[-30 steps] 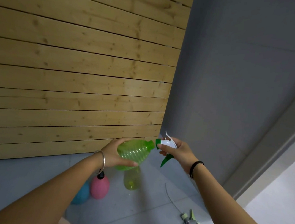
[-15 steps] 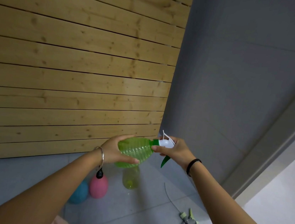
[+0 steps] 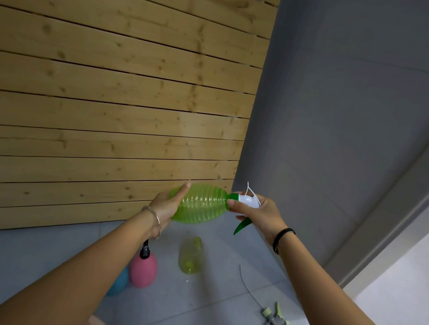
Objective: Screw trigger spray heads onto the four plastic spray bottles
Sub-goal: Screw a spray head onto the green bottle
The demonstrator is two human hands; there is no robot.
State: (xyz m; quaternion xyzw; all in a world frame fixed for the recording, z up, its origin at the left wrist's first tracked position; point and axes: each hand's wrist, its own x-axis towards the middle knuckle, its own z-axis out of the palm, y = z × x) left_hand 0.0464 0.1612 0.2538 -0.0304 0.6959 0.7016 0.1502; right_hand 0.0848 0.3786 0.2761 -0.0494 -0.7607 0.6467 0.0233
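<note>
Now, mid-frame, my left hand (image 3: 169, 205) cradles the green bottle (image 3: 200, 205) sideways, fingers wrapped around it; my right hand (image 3: 261, 212) fingers pinch its white spray head (image 3: 247, 201).

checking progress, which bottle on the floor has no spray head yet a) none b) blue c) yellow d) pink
c: the yellow bottle lies on the floor with a bare neck, a loose spray head off to its right; the pink bottle already carries a black head.
</note>
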